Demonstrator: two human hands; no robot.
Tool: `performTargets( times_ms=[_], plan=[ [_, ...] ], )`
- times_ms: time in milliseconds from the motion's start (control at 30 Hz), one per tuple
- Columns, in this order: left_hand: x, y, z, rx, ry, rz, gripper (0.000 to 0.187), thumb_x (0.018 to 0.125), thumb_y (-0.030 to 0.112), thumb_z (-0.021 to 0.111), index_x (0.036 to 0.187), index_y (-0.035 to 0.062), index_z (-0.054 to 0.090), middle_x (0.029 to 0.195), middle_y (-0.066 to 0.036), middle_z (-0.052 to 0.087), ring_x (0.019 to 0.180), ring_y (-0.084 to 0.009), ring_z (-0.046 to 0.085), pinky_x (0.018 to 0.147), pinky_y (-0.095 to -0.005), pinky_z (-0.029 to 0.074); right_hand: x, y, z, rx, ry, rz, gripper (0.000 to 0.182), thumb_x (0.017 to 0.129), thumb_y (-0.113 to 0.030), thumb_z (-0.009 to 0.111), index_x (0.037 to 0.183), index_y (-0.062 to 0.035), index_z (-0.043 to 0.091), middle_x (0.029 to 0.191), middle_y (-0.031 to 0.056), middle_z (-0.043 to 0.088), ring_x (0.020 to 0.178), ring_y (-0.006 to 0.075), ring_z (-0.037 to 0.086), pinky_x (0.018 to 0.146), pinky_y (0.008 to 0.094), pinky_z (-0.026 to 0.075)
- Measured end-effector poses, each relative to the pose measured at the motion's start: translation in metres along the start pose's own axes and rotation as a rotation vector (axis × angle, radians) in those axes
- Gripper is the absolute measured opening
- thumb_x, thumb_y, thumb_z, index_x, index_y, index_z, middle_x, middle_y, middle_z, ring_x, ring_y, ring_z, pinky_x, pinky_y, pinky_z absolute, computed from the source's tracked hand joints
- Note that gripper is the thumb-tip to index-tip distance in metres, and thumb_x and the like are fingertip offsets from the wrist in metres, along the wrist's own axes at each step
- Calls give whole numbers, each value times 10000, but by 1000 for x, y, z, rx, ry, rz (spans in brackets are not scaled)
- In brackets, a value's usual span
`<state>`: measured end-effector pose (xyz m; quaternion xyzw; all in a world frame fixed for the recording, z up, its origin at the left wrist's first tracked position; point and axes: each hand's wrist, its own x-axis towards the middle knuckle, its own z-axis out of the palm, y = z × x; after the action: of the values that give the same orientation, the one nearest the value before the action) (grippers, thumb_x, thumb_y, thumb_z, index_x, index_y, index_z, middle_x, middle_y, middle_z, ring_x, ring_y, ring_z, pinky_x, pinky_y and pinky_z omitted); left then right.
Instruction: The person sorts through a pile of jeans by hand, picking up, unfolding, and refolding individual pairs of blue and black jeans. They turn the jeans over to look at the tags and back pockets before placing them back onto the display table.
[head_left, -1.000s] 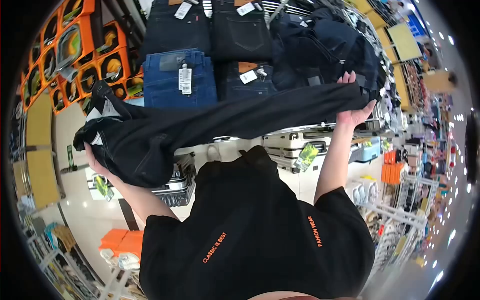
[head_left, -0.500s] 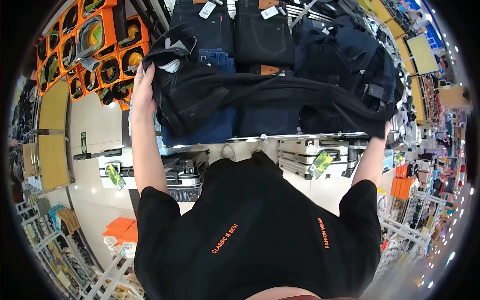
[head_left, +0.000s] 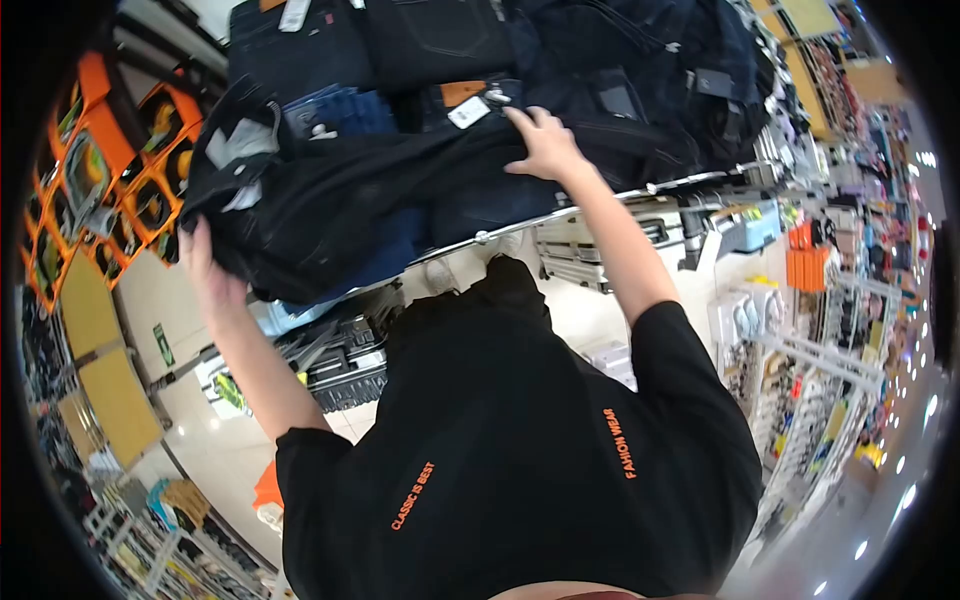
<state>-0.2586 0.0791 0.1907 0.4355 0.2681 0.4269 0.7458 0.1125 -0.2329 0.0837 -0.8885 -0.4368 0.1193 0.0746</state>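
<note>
Dark jeans [head_left: 330, 215] lie across the display table [head_left: 560, 215], partly over the stacked denim [head_left: 300, 50]. Left hand [head_left: 205, 275] is closed on the waistband end at the table edge; right hand [head_left: 545, 145] lies flat, fingers spread, pressing the leg. Likely soft, heavy, floppy denim, not slippery: best gripped at waistband and hem

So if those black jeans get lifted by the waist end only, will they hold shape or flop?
Likely flop: the black jeans already sag and bunch where the left hand grips them. Probably fairly heavy cloth. Unlikely to slide, since the right hand presses them flat on the stacked jeans.
</note>
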Motion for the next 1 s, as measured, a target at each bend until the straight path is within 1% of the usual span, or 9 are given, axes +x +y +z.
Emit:
performTargets(
  times_ms=[167,300,467,600,667,767,867,900,1000],
  plan=[
    [-6,-7,-55,-60,-40,51,329,977,111,561,1289,6,559,1268,-132,619,1174,-258,594,1028,-414,476,-5,27,44,-147,-32,-122,523,712,-267,799,1170,-133,584,1041,114,626,986,299,651,836,450,476],
    [-28,10,-51,6,348,146,464,904,242,664,1274,-25,575,1270,-148,621,1172,-290,594,1041,-450,462,-43,30,26,-286,151,-225,398,628,-207,771,987,-134,613,892,79,625,723,241,668,796,423,418],
    [-38,17,-71,289,373,490,404,940,239,559,1242,-22,618,1277,-169,613,1180,-270,576,1035,-415,437,-55,50,-2,-390,252,-175,461,577,-206,791,1029,-162,709,1228,92,562,1238,294,461,987,450,363],
    [5,35,-119,344,436,846,367,964,171,476,1175,-76,647,1206,-192,641,1090,-269,604,1000,-375,450,-49,109,-19,-387,-28,-58,362,661,-189,742,1016,-178,673,1089,81,674,1151,276,581,1056,510,328],
    [17,33,-138,297,506,762,405,967,208,456,1177,-83,644,1199,-204,640,1080,-277,605,996,-381,455,-55,162,-27,-320,81,-75,266,667,-142,681,926,-132,623,899,67,672,923,256,667,858,468,442],
    [4,27,-72,617,659,611,475,968,286,432,1171,-89,642,1205,-208,634,1088,-268,602,1015,-389,452,-75,196,-86,-279,323,120,362,670,-103,684,1020,-109,593,972,109,663,936,321,653,736,444,513],
    [-5,-21,18,526,264,596,507,972,366,462,1256,-32,597,1255,-170,616,1123,-275,601,1023,-393,459,-90,257,-140,-462,551,250,550,656,-83,715,1188,-153,594,1048,64,656,1034,274,632,760,451,517],
    [4,-15,52,112,310,119,429,967,312,547,1259,1,592,1230,-149,627,1109,-274,609,1019,-398,460,-93,288,-151,-480,607,371,583,667,-92,716,1225,-169,566,1082,84,634,1058,290,620,784,472,504],
    [24,-68,107,32,-52,8,316,957,135,589,1262,53,581,1219,-97,631,1147,-247,590,1023,-413,453,-101,336,-178,-447,706,752,643,734,-192,744,1321,-199,483,1142,113,585,1070,348,601,825,524,474]
  ],
)
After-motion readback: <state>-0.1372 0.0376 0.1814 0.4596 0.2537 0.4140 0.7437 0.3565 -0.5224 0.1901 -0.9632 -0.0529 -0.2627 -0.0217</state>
